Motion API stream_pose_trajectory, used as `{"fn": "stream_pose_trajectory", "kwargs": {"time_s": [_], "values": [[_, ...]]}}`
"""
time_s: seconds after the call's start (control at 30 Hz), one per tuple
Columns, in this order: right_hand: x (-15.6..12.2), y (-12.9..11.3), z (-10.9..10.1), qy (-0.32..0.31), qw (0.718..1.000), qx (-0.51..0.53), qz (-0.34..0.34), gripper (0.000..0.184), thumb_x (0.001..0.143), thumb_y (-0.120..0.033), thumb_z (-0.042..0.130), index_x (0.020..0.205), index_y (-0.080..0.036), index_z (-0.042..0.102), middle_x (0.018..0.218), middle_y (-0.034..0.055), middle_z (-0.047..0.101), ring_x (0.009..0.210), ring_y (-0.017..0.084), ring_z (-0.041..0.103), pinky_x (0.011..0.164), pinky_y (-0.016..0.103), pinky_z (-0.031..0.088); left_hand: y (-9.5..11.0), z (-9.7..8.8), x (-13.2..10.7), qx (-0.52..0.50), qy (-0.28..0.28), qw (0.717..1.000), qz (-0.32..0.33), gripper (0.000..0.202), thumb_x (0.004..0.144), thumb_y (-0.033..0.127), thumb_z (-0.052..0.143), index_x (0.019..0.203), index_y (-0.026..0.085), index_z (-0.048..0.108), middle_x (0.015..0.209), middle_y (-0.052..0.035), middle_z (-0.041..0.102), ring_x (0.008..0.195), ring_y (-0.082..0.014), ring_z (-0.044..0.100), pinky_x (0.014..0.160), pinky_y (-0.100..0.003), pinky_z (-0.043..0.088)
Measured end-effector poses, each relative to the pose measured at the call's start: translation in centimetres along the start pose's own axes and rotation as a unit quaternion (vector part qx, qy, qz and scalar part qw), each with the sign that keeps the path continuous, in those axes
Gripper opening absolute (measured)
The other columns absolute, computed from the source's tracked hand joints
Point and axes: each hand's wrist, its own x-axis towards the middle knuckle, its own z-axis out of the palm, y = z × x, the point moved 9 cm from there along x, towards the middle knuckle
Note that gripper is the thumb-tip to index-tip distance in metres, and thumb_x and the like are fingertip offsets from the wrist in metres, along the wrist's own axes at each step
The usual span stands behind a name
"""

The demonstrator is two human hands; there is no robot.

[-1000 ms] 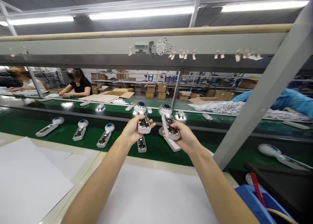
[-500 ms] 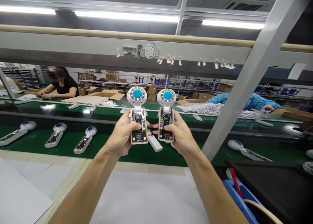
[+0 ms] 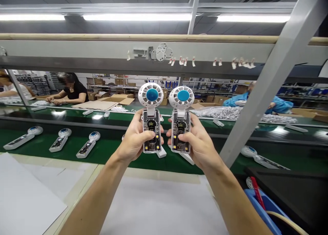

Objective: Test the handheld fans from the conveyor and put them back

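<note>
The left hand (image 3: 133, 142) is wrapped around the clear handle of a small handheld fan with a white round head and blue hub (image 3: 151, 120), thumb pressed on its front. The right hand (image 3: 198, 144) clasps a matching second fan (image 3: 181, 122) likewise. Both stand upright, side by side at frame centre, above the green conveyor belt (image 3: 112, 151), where more such fans (image 3: 88, 144) lie at left.

Two handheld fans stood upright side by side, nearly touching. The left fan (image 3: 151, 124) and right fan (image 3: 181, 125) each had a round white head with a blue hub at twelve o'clock above a clear, lit handle.
</note>
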Motion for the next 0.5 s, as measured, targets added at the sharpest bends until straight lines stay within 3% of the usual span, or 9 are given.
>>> {"fn": "stream_pose_trajectory", "kwargs": {"time_s": [0.5], "values": [[-0.49,-0.1,1.02,0.01,1.0,-0.007,-0.002,0.072,0.072,-0.019,0.065,0.138,-0.029,0.038,0.087,0.0003,0.07,0.068,0.021,0.069,0.062,0.035,0.059,0.13,-0.05,-0.02,0.001,0.015,1.0,0.007,0.069,0.071,0.016,0.073,0.128,0.023,0.035,0.085,-0.0014,0.067,0.063,-0.0188,0.067,0.061,-0.034,0.057]]}}
